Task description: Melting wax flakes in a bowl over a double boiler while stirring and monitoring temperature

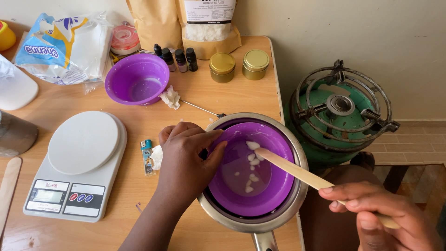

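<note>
— Purple plastic is what the bowl (260, 186) is made of; where is it set?

— It is nested inside a metal saucepan (297, 153) at the front right corner of the desk (139, 116). Cloudy liquid and white lumps (253, 160) are seen in it.

— How is it being held?

— Its left rim is gripped by the left hand (186, 158), fingers closed over the edge. A flat wooden stick (297, 172) is pinched in the closed fingers of the right hand (385, 214), its tip resting among the lumps.

— What is laid out around it?

— A white kitchen scale (76, 167) is placed to the left, a small lighter (147, 156) between them. A second purple bowl (137, 79) is kept further back, with dark dropper bottles (175, 58) and two gold tins (239, 65) beside it. A green gas burner (339, 116) is stood off the desk, to the right
</note>
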